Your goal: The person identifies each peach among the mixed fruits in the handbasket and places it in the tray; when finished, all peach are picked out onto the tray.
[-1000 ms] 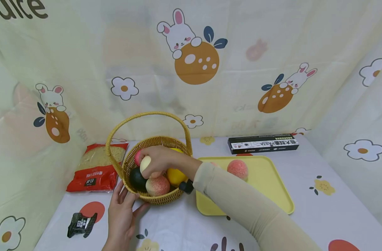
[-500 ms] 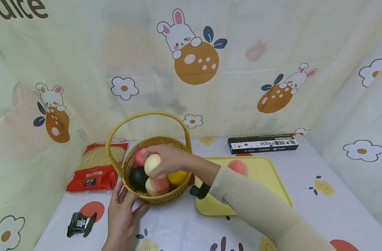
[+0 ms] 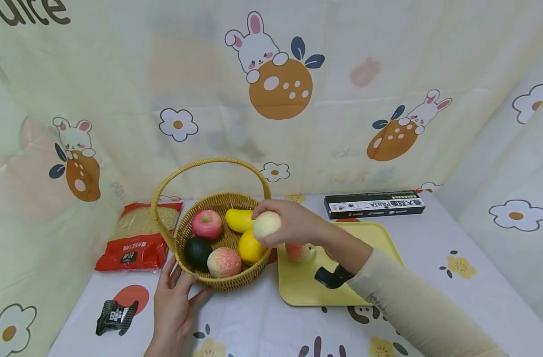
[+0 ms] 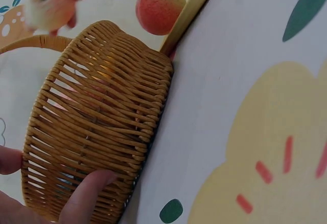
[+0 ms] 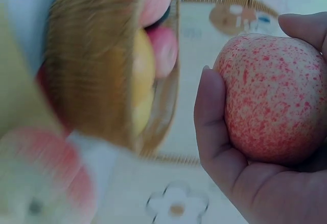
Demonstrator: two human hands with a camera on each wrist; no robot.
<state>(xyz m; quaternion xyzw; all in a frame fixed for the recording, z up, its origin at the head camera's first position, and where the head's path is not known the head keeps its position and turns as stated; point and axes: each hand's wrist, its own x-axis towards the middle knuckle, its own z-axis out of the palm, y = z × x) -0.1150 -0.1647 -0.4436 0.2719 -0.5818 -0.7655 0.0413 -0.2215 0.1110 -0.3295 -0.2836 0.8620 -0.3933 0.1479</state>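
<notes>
My right hand (image 3: pixel 293 223) grips a peach (image 3: pixel 267 224), pale yellow in the head view and speckled pink in the right wrist view, above the basket's right rim. The wicker basket (image 3: pixel 235 282) with a tall handle holds a red apple (image 3: pixel 207 224), a dark green avocado-like fruit (image 3: pixel 197 254), a peach (image 3: pixel 224 263), a yellow mango-like fruit (image 3: pixel 238 220) and a round yellow fruit (image 3: pixel 251 247). Against the basket's front left side rests my left hand (image 3: pixel 173 302); its thumb (image 4: pixel 84 196) touches the woven wall.
Right of the basket lies a yellow tray (image 3: pixel 307 292) with a peach (image 3: pixel 298 252) and another fruit mostly behind my right arm. A black pasta box (image 3: pixel 374 204) stands at the back. On the left are a red-and-clear bag (image 3: pixel 137 238) and a small black packet (image 3: pixel 116 317).
My right hand has lifted the peach out of the basket and moved right toward the tray, uncovering the fruit inside. My left hand has stayed at the basket.
</notes>
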